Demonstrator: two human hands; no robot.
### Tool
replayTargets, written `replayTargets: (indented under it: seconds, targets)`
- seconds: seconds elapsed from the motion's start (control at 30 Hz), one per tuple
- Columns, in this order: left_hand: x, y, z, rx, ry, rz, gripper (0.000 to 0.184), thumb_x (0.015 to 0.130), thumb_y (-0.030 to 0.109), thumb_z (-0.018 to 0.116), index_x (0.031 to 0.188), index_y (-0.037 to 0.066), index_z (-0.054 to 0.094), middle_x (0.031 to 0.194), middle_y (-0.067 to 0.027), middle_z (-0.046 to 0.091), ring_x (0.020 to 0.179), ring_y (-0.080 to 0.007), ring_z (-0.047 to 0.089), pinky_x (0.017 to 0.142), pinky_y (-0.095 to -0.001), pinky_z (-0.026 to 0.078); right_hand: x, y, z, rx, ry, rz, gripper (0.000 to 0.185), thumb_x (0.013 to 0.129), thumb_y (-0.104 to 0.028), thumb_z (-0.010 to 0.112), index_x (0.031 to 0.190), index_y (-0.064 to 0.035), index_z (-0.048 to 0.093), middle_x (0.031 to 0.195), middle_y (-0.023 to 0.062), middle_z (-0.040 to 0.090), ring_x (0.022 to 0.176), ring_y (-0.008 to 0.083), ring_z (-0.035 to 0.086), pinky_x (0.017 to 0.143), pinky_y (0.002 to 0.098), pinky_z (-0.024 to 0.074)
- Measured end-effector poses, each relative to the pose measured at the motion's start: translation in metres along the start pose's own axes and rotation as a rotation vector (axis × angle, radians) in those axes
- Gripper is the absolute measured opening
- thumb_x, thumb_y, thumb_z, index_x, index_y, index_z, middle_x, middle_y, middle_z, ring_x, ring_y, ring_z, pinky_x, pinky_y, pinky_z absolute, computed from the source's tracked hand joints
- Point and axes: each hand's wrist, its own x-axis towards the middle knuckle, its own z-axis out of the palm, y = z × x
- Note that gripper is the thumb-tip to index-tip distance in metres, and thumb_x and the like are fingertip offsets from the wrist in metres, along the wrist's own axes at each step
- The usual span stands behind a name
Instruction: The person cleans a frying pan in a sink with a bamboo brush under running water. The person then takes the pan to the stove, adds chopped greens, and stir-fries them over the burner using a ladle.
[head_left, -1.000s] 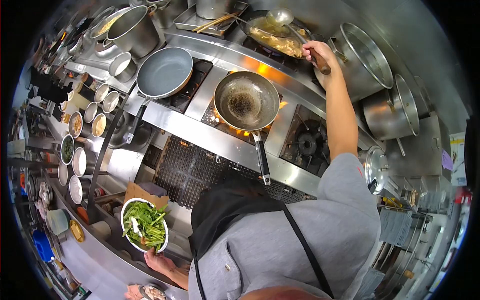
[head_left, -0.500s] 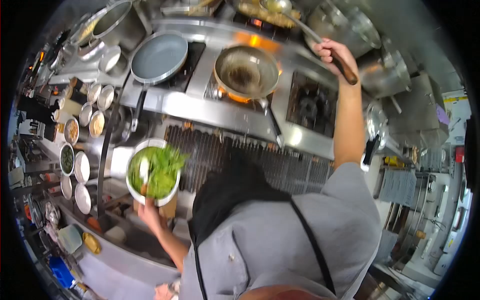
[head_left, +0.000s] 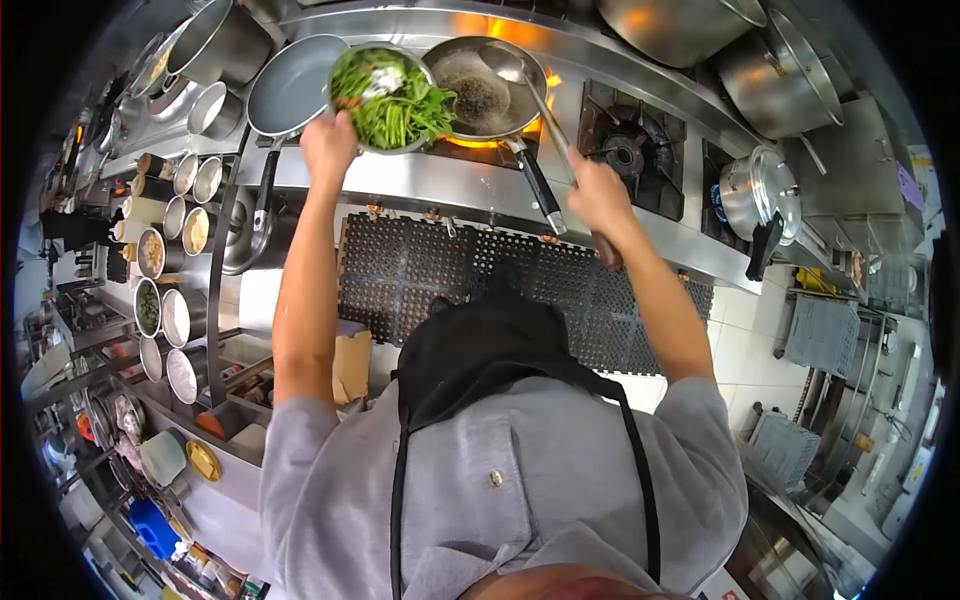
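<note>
At the stove (head_left: pixel 420 176), a bowl (head_left: pixel 392 151) of greens (head_left: pixel 400 108) is gripped at its rim by the left hand (head_left: pixel 331 148), beside the flame-heated pan (head_left: pixel 478 112); a ladle (head_left: pixel 506 64) is held, fingers wrapped, by the right hand (head_left: pixel 598 200).

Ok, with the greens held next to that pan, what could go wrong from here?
First, greens overhang the rim of the bowl, so some could miss the pan and drop onto the stove. Second, flames show around the pan, so stray greens might scorch. Third, the pan's handle sticks out close to the right hand, so a bump could shift the pan.
</note>
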Motion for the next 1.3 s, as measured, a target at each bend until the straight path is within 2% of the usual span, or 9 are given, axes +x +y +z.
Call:
replayTargets:
  seconds: [0.07, 0.2, 0.33, 0.5, 0.53, 0.77, 1.07, 1.13, 1.3]
  targets:
    - [0.026, 0.029, 0.024, 0.522, 0.200, 0.589, 0.036, 0.090, 0.023, 0.055, 0.081, -0.010, 0.066, 0.078, -0.0298, 0.064, 0.071, -0.0391, 0.067, 0.064, -0.0481, 0.054, -0.015, 0.015, 0.000, -0.003, 0.077, -0.036, 0.054, 0.073, -0.002, 0.057, 0.126, 0.0065, 0.056, 0.084, 0.0294, 0.065, 0.084, 0.0448, 0.065, 0.080, 0.0522, 0.0492]
    - [0.059, 0.083, 0.093, 0.636, -0.014, 0.493, 0.030, 0.090, 0.021, 0.053, 0.083, -0.003, 0.070, 0.100, -0.0304, 0.061, 0.081, -0.0443, 0.068, 0.074, -0.0510, 0.057, -0.024, 0.040, -0.032, 0.290, -0.060, 0.092, 0.062, 0.073, -0.003, 0.058, 0.134, 0.0082, 0.050, 0.082, 0.0306, 0.064, 0.083, 0.0451, 0.065, 0.081, 0.0505, 0.0490]
    - [0.072, 0.097, 0.160, 0.829, -0.094, 0.736, 0.026, 0.091, 0.016, 0.050, 0.088, -0.001, 0.069, 0.116, -0.0310, 0.052, 0.080, -0.0445, 0.069, 0.071, -0.0484, 0.059, -0.021, 0.059, -0.046, 0.350, -0.050, 0.055, 0.062, 0.073, -0.003, 0.059, 0.134, 0.0074, 0.051, 0.081, 0.0302, 0.065, 0.083, 0.0454, 0.065, 0.081, 0.0502, 0.0489]
    - [0.083, 0.119, 0.165, 0.871, -0.151, 0.761, 0.023, 0.090, 0.014, 0.050, 0.087, -0.001, 0.068, 0.113, -0.0291, 0.051, 0.079, -0.0435, 0.070, 0.071, -0.0490, 0.059, -0.016, 0.079, -0.050, 0.095, -0.004, -0.104, 0.066, 0.074, -0.004, 0.063, 0.137, 0.0059, 0.047, 0.092, 0.0277, 0.065, 0.078, 0.0436, 0.066, 0.078, 0.0482, 0.0534]
    - [0.097, 0.114, 0.169, 0.884, -0.102, 0.722, 0.029, 0.092, 0.018, 0.049, 0.097, -0.002, 0.069, 0.127, -0.0370, 0.046, 0.083, -0.0435, 0.070, 0.076, -0.0476, 0.058, -0.016, 0.083, -0.049, 0.002, 0.017, -0.164, 0.068, 0.074, -0.004, 0.064, 0.139, 0.0050, 0.046, 0.092, 0.0262, 0.065, 0.074, 0.0427, 0.067, 0.075, 0.0474, 0.0548]
    - [0.075, 0.141, 0.141, 0.964, -0.131, 0.832, 0.021, 0.086, 0.008, 0.054, 0.104, 0.004, 0.064, 0.117, -0.0247, 0.048, 0.078, -0.0408, 0.070, 0.069, -0.0480, 0.060, -0.007, 0.106, -0.068, -0.315, -0.006, -0.317, 0.073, 0.071, -0.002, 0.067, 0.141, 0.0026, 0.044, 0.084, 0.0204, 0.061, 0.062, 0.0337, 0.068, 0.057, 0.0416, 0.0566]
    - [0.087, 0.146, 0.117, 0.804, 0.107, 0.765, 0.022, 0.084, 0.009, 0.057, 0.104, 0.013, 0.062, 0.119, -0.0177, 0.048, 0.079, -0.0388, 0.069, 0.068, -0.0487, 0.058, -0.014, 0.120, -0.073, -0.385, 0.025, -0.357, 0.075, 0.070, -0.003, 0.070, 0.140, 0.0026, 0.044, 0.082, 0.0181, 0.060, 0.059, 0.0297, 0.067, 0.053, 0.0387, 0.0557]
    - [0.072, 0.137, 0.129, 0.900, -0.066, 1.013, 0.020, 0.082, 0.007, 0.058, 0.099, 0.013, 0.065, 0.115, -0.0176, 0.050, 0.075, -0.0366, 0.069, 0.065, -0.0479, 0.059, -0.015, 0.125, -0.069, -0.393, 0.034, -0.370, 0.074, 0.070, -0.003, 0.069, 0.140, 0.0025, 0.045, 0.082, 0.0178, 0.060, 0.059, 0.0293, 0.067, 0.053, 0.0386, 0.0557]
    - [0.063, 0.128, 0.120, 0.755, 0.042, 0.871, 0.025, 0.080, 0.007, 0.061, 0.105, 0.012, 0.065, 0.121, -0.0182, 0.051, 0.077, -0.0363, 0.070, 0.066, -0.0470, 0.059, -0.025, 0.136, -0.059, -0.356, 0.036, -0.332, 0.071, 0.074, 0.000, 0.064, 0.142, -0.0025, 0.044, 0.083, 0.0168, 0.060, 0.060, 0.0330, 0.065, 0.055, 0.0426, 0.0541]
